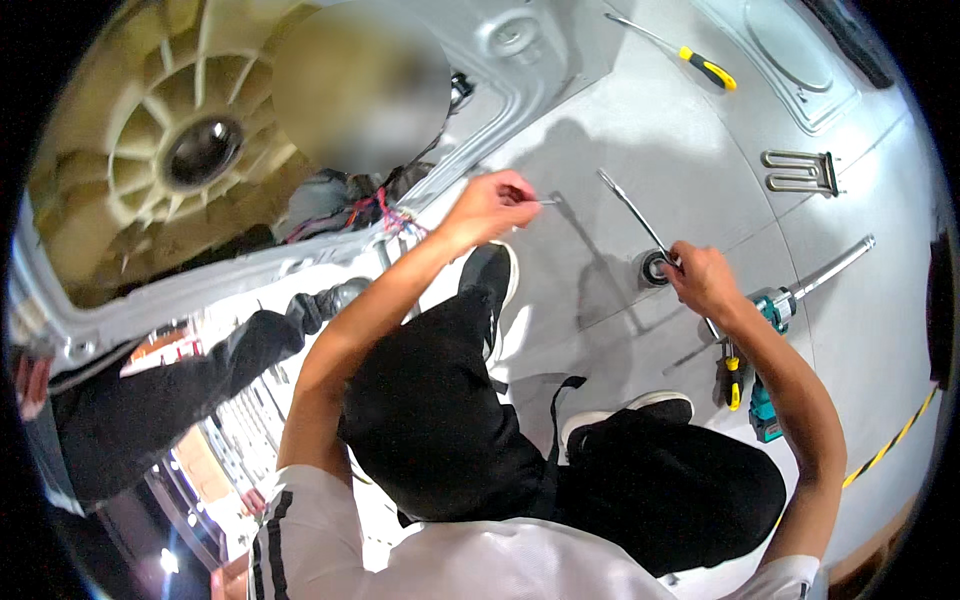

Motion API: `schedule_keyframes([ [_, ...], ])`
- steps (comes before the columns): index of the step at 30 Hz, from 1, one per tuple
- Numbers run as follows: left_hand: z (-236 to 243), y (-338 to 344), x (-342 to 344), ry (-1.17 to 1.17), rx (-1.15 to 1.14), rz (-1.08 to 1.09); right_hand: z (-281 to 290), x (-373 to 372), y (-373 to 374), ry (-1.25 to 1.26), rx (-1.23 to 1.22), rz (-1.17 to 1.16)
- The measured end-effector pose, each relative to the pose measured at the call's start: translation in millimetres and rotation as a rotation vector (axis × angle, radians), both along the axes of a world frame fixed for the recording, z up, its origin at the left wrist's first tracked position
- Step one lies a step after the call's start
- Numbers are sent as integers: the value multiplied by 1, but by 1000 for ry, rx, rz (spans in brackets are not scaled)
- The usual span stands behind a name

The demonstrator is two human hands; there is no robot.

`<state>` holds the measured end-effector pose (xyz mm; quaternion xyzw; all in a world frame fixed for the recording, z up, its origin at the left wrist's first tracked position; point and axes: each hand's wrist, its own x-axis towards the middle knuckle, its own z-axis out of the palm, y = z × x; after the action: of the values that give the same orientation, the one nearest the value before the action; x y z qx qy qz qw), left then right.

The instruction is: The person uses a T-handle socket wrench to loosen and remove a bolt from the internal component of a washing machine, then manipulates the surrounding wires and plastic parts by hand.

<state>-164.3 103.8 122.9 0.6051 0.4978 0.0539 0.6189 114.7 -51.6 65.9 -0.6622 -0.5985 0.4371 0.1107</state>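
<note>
My left hand (492,208) is closed in a pinch beside the edge of an opened washing machine casing (470,150). A thin metal piece (547,202) sticks out from its fingertips; it is too small to name surely. My right hand (703,280) is wrapped round a long, slim metal wrench (632,212), which slants up and left over the grey floor. Just left of those fingers lies a black ring-shaped part (655,268). Inside the casing shows a large ribbed drum (255,110) with a dark round hub, and red and blue wires (385,208) hang at the casing's edge.
A teal power drill (768,405) with a long silver shaft and a yellow-black screwdriver (733,385) lie by my right forearm. Farther off are another screwdriver (708,70), a looped heating element (800,173) and a pale metal panel (800,60). Another person's dark-clothed leg (180,390) is at left.
</note>
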Motion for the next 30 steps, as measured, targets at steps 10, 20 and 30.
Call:
schedule_keyframes([
  [10, 55, 7, -80, -379, -144, 564, -3, -62, 40, -11, -3, 245],
  [20, 36, 62, -106, -683, -226, 695, 24, -60, 24, 130, -132, -24],
  [30, 11, 71, -114, -721, -318, 741, 23, -75, 12, 20, -175, 18],
])
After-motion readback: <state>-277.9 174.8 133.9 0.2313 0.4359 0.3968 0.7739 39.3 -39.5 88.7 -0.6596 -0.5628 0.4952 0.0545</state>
